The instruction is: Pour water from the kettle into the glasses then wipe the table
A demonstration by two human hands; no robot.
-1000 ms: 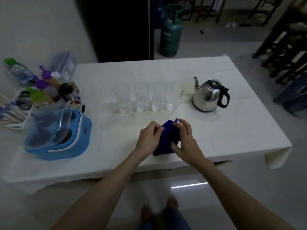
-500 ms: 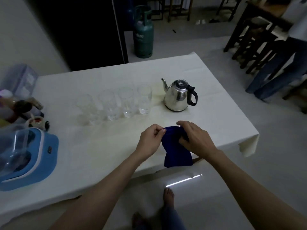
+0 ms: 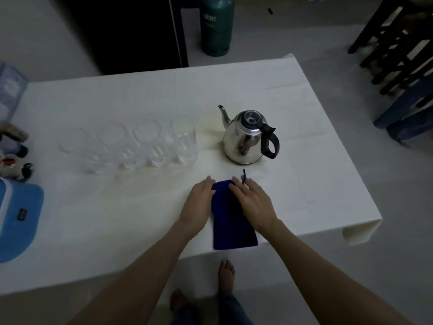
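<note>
On the white-clothed table (image 3: 117, 219), a dark blue folded cloth (image 3: 230, 221), long axis toward the edge, is being flattened between the open-palmed left hand (image 3: 199, 202) and right hand (image 3: 254, 202).

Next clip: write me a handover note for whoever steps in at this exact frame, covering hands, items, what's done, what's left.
Left hand: flat on the left edge of the blue cloth, open.
Right hand: flat on the cloth's right edge, open.
Cloth lies spread at the table's near edge, its lower end at or over the edge.
Kettle stands upright just beyond the cloth, nobody holding it.
Four glasses stand in a row left of the kettle; their water level is hard to read in this dim view.
Left to do: check the glasses are filled, then wipe the table.
</note>
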